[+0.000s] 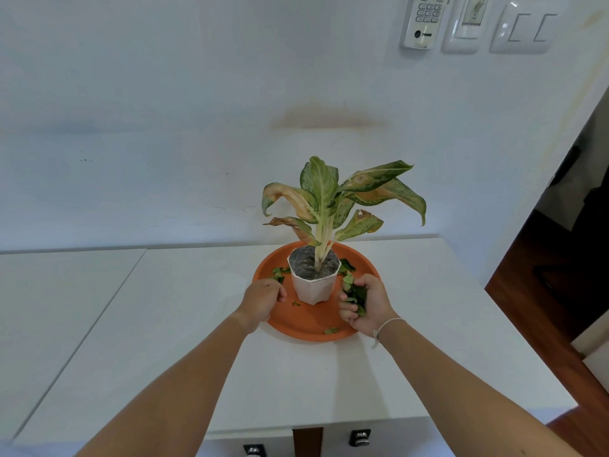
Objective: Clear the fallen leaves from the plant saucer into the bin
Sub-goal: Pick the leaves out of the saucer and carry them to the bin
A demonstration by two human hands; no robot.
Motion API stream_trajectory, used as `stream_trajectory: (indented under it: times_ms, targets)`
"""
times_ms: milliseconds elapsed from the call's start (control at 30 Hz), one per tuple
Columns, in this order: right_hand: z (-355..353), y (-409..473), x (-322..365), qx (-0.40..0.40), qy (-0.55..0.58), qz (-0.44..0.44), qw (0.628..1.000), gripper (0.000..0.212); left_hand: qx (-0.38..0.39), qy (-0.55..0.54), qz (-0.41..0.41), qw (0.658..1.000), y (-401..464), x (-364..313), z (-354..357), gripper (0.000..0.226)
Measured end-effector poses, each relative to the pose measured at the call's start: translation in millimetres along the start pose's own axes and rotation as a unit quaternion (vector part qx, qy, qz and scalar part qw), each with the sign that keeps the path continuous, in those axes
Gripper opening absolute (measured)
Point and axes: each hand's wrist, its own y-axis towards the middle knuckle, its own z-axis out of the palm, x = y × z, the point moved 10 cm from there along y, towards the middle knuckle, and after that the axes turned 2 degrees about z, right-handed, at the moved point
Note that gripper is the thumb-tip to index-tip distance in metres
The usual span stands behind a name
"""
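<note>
Wall (164, 127): white, filling the upper half of my view, with a keypad unit (425, 21) and a switch plate (524, 28) at top right.

Bench (164, 324): white top, running left to right under the wall; a seam cuts it on the left, and I see two dark knobs (361, 437) on its front edge.

Saucer (309, 328): round orange dish lying flat near the back of the bench, at the middle of my view.

Plant (333, 199): its pale stems stand upright, long axis vertical, and the broad green and browned blades fan outward, tips drooping left and right.

Pot (314, 282): white, faceted, upright at the saucer's centre, mouth up.

Left hand (262, 303): knuckles up over the saucer's left rim, fingers curled down and inward; I cannot tell whether they hold anything or merely touch the dish.

Right hand (365, 305): just right of the pot, fingers curled round a bunch of small green leaves (357, 296); a thin white band (387, 324) circles the wrist.

Loose leaves: a cluster (279, 273) lies in the saucer left of the pot, just beyond the left hand; a few (346, 266) lie behind the pot on the right; one scrap (296, 304) sits by the pot's foot; one single leaf (331, 330) rests near the front rim, its long axis roughly left to right.
</note>
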Motion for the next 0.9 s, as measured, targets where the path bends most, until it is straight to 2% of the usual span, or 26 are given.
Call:
stream_trajectory:
  times_ms: [200, 333, 467, 667, 767, 900]
  targets:
    - [-2.4, -2.2, 7.5, -0.02, -0.019, -0.032, 0.999, 0.051, -0.011, -0.064, -0.075, 0.995, -3.7, 11.0, 1.2, 0.024]
    - [-7.2, -2.4, 8.9, -0.052, -0.053, -0.039, 0.997, 0.04, -0.005, -0.104, -0.083, 0.991, -5.7, 12.7, 3.4, 0.022]
    - [-7.1, -3.6, 7.9, -0.043, -0.023, -0.036, 0.998, 0.031, 0.003, -0.099, -0.075, 0.992, -3.7, 11.3, 5.2, 0.033]
    - [-8.5, -3.0, 6.0, -0.047, 0.004, -0.037, 0.998, 0.02, -0.006, -0.083, -0.077, 0.994, -0.8, 12.6, 4.2, 0.031]
    - [-8.4, -3.7, 5.7, -0.051, -0.002, -0.028, 0.998, 0.018, -0.004, -0.081, -0.08, 0.994, 0.6, 13.6, 4.1, 0.023]
    - [-10.8, -4.8, 5.8, -0.07, -0.049, -0.008, 0.996, 0.024, 0.005, -0.019, -0.048, 0.999, 4.2, 7.1, 6.4, 0.024]
